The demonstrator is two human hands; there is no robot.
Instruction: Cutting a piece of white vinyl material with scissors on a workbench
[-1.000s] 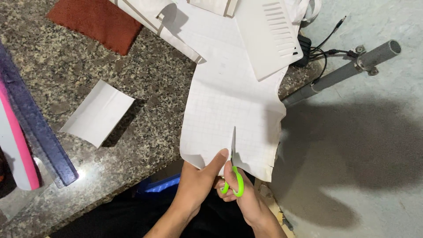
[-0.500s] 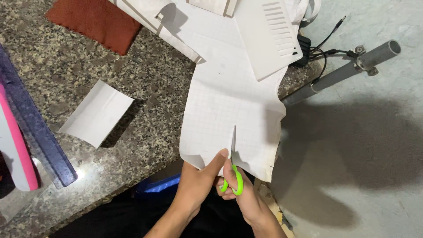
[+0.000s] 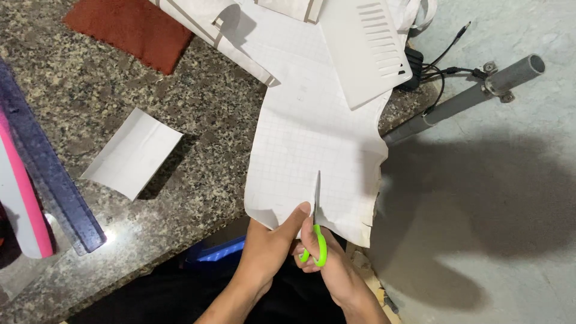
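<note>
the scissors (image 3: 316,231) sit a touch further into the grid paper (image 3: 312,156) than a second ago; hands barely shift.

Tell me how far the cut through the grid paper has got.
Done: the scissors have entered the near edge of the grid paper, and a small cut piece lies apart on the granite counter. In hand: the right hand works the green handles while the left hand pinches the sheet beside the blade. Left: most of the sheet beyond the blade tip is uncut.
</note>
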